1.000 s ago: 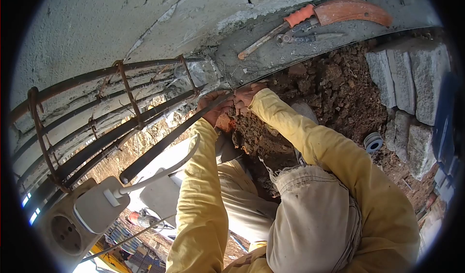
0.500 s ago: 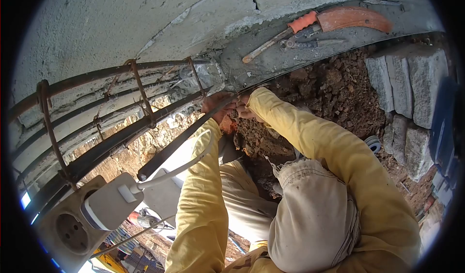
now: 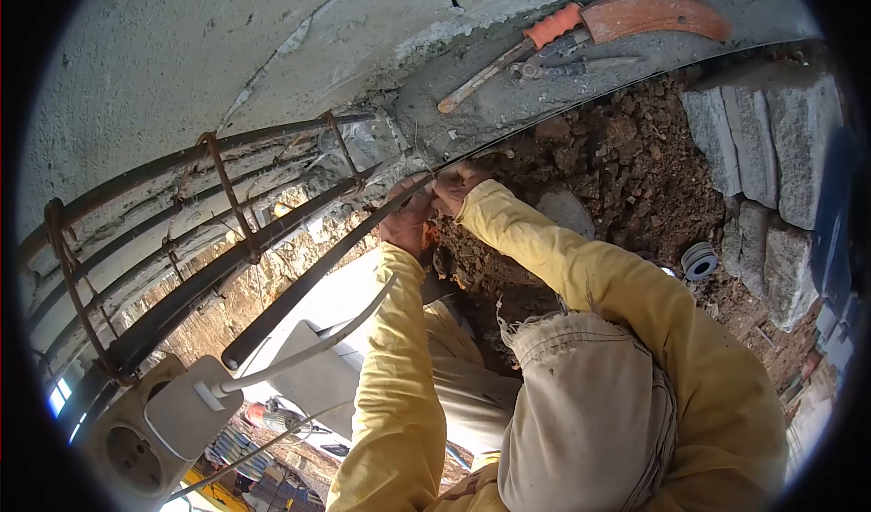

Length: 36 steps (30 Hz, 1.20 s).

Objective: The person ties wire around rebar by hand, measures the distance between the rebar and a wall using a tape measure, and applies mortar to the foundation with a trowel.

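Note:
A long dark metal bar [image 3: 313,280] slants from the lower left up to my two hands. My left hand [image 3: 406,220] is closed at the bar's upper end, and the bar crosses over its fingers. My right hand [image 3: 456,188] is right beside it, with bent fingers meeting at the bar's tip; what they pinch is hidden. Just left of the hands runs a rebar cage [image 3: 245,240] with bent stirrups. A thin wire [image 3: 415,140] stands up near the cage's end, by the concrete ledge [image 3: 508,117].
An orange-gripped tool with a curved orange part [image 3: 653,17] and pincers [image 3: 553,69] lie on the ledge. Stone blocks [image 3: 771,149] and a small spool [image 3: 699,260] are right, on loose soil [image 3: 626,162]. A power socket strip [image 3: 136,448] with a plugged cable hangs at lower left. Beige cloth [image 3: 581,403] fills the bottom centre.
The view has shifted slightly. The bar's free lower end now sits further left and lower. My hands stay together at its upper end, with the right hand's fingers drawn closer to the left hand.

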### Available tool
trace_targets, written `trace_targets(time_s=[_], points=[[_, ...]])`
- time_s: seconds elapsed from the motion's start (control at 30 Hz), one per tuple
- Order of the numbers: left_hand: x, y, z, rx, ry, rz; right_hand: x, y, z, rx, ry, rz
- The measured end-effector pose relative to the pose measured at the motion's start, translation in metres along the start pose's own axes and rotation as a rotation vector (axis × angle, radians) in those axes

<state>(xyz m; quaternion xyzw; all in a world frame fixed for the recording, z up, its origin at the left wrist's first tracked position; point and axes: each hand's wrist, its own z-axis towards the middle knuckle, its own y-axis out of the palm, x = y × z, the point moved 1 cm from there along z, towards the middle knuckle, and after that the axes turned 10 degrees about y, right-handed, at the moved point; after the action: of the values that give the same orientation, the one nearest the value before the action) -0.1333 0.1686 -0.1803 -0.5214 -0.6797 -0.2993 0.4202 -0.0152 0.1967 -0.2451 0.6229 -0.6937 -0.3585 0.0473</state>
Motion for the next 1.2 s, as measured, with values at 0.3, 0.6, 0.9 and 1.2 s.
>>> trace_targets(time_s=[0.3,0.6,0.9,1.2], points=[[0.001,-0.001,0.006,0.045,-0.048,0.047,-0.015,0.014,-0.005,0.163,0.112,-0.139],[-0.004,-0.007,0.006,-0.001,0.067,0.190,-0.024,0.013,-0.010,0.209,0.168,-0.181],[0.005,-0.003,0.000,0.044,-0.227,-0.122,-0.008,0.007,0.000,0.125,0.110,-0.235],[0.027,0.004,0.006,-0.041,-0.238,-0.066,-0.011,-0.013,0.031,-0.213,0.492,0.110]])
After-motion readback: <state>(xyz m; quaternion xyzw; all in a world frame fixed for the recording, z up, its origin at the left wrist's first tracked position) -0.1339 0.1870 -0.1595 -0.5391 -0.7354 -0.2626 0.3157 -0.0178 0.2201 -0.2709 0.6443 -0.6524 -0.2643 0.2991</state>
